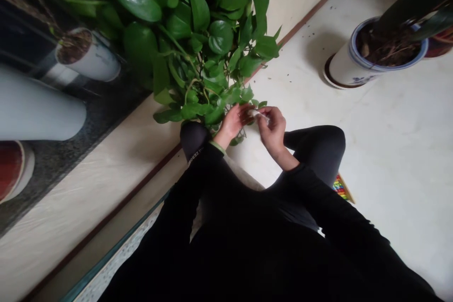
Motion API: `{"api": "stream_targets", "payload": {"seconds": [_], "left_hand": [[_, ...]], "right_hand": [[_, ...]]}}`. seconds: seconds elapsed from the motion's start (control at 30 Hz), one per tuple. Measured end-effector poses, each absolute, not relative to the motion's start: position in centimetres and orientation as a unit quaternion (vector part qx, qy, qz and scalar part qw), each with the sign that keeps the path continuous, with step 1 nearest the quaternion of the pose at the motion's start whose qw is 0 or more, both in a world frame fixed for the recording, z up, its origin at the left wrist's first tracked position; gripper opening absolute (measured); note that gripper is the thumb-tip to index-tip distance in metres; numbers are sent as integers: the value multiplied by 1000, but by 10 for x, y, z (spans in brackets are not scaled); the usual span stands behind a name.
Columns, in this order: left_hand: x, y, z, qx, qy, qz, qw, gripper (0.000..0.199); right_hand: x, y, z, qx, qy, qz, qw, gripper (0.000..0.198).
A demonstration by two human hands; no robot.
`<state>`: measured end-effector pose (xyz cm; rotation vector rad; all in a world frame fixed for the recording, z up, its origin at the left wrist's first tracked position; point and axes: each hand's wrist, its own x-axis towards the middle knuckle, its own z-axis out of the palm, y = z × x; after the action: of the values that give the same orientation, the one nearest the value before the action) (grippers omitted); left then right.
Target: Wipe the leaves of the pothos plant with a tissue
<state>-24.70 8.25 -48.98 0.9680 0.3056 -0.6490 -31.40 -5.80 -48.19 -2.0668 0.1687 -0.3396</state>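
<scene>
My right hand (pixel 272 127) is closed, with a small white piece of what looks like tissue (pixel 253 113) pinched in its fingers. Close beside it, my left hand (pixel 233 121) is turned palm up, its fingers stretched toward the tissue. The tissue's end reaches the left fingertips; whether those fingers also touch a leaf cannot be made out. Both hands are at the lower edge of a trailing green plant (pixel 212 75) with glossy heart-shaped leaves. A few of its small leaves hang just behind and below my hands.
On the dark stone ledge at left stand a small white pot (pixel 102 63), a large pale grey container (pixel 38 108) and a red pot (pixel 10 170). A blue-rimmed white planter (pixel 354 61) stands on the floor at right. Colourful beads in a wooden frame (pixel 342 188) lie by my right knee.
</scene>
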Motion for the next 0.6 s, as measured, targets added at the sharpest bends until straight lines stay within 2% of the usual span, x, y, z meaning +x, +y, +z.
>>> {"api": "stream_targets", "payload": {"seconds": [0.07,0.23,0.43,0.6], "left_hand": [[-247,83,-489,458,142,-297,825,52],[-246,84,-494,475,129,-291,820,55],[-245,83,-503,504,123,-305,799,52],[-256,75,-499,477,39,-327,815,43]], "right_hand": [[-322,-52,-490,-858,60,-104,499,22],[-362,-46,-517,-834,25,122,538,17],[-342,-89,-530,-788,155,41,594,39],[-311,-95,-557,-827,93,190,522,50]]}}
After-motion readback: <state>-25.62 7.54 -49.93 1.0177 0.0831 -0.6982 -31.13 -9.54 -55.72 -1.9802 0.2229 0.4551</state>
